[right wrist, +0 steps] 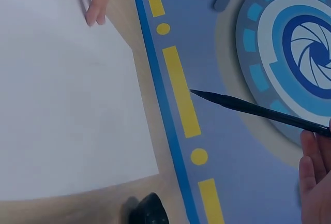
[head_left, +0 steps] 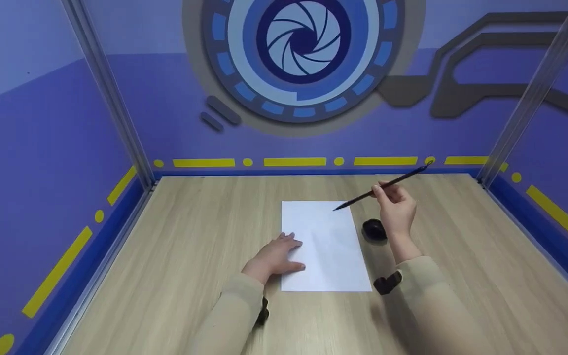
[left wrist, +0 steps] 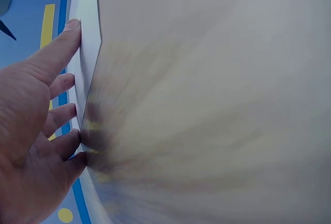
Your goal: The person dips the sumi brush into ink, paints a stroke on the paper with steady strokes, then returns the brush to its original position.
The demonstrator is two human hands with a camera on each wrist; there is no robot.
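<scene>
A white sheet of paper point(head_left: 328, 246) lies on the wooden table point(head_left: 190, 236). My left hand point(head_left: 276, 256) lies flat, fingers straight, pressing on the sheet's left edge; the left wrist view shows its fingers point(left wrist: 57, 53) spread against the paper point(left wrist: 88, 38). My right hand point(head_left: 395, 204) pinches a thin black brush point(head_left: 382, 187) and holds it in the air, its tip hanging over the sheet's far right corner. In the right wrist view the brush point(right wrist: 253, 109) points left above the paper point(right wrist: 67, 100). A small black ink dish point(head_left: 374, 230) sits just right of the sheet.
Blue walls with yellow stripes and metal posts point(head_left: 111, 93) close in the table on three sides. Bare wood lies left and right of the paper. Black wrist cameras point(head_left: 387, 282) sit on both forearms.
</scene>
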